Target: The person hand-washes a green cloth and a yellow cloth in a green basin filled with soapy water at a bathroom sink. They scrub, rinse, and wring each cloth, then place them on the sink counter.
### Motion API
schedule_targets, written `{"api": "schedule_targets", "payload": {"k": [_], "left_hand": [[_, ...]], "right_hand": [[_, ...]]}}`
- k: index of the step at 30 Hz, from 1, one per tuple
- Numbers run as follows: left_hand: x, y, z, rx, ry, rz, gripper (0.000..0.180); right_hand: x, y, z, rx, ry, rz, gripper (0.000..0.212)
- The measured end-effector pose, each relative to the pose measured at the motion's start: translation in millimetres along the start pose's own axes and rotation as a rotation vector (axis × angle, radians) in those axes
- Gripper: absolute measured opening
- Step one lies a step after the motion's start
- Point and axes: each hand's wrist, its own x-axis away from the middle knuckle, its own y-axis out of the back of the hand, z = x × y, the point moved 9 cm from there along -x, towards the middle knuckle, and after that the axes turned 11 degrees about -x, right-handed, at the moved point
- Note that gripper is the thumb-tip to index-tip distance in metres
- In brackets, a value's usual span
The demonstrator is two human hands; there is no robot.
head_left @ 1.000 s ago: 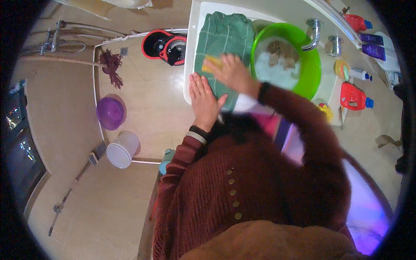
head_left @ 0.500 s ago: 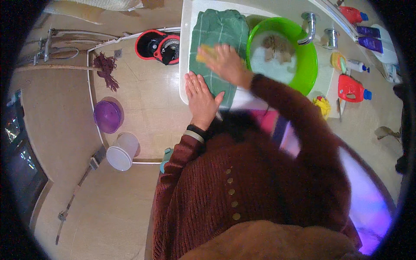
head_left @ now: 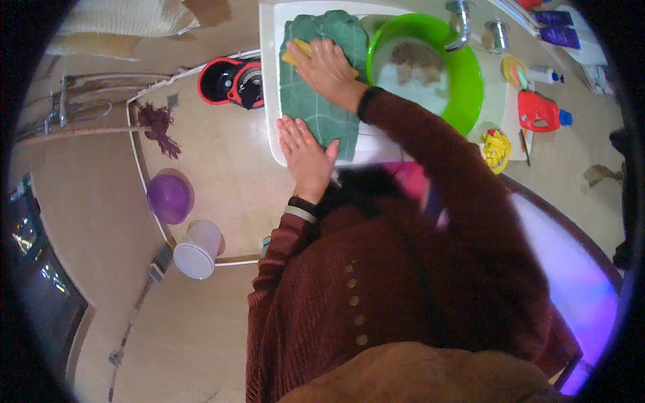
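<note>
A damp green cloth (head_left: pixel 326 101) with thin pale check lines lies spread over the white sink (head_left: pixel 271 94). My right hand (head_left: pixel 329 70) presses a yellow scrubber (head_left: pixel 296 52) onto the cloth's upper part. The fingers cover most of it, so I cannot tell whether it is a brush or a sponge. Flat on the cloth's near left edge rests my wet left hand (head_left: pixel 306 154), fingers stretched out and holding nothing. Right beside the cloth stands a bright green basin (head_left: pixel 470 87) of cloudy water, with a brownish cloth (head_left: pixel 416 64) soaking inside.
A chrome tap (head_left: pixel 460 27) reaches over the basin. On the right ledge are a red bottle (head_left: pixel 537 112) with a blue cap and a yellow cloth (head_left: pixel 496 151). Down on the left floor stand a red-and-black mop bucket (head_left: pixel 220 82), a purple tub (head_left: pixel 169 199) and a white bucket (head_left: pixel 198 248).
My right hand has slid the yellow scrubber up the cloth, away from me. My left hand stays flat on the cloth's near edge. The whole view has shifted slightly.
</note>
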Motion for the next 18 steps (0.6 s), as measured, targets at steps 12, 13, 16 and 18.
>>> {"api": "schedule_targets", "payload": {"k": [12,13,16,18], "left_hand": [[1,0,-4,-0.026,-0.056,-0.029,0.098],[2,1,-4,-0.008,-0.054,-0.036,0.098],[1,2,-5,-0.029,-0.077,-0.070,0.097],[0,-4,-5,-0.119,-0.086,-0.010,0.097]], "right_hand": [[15,27,2,0.018,0.067,-0.139,0.054],[1,21,-6,0.030,0.004,-0.108,0.053],[0,12,-13,0.050,-0.205,-0.016,0.050],[49,30,35,-0.066,-0.114,-0.063,0.047]]}}
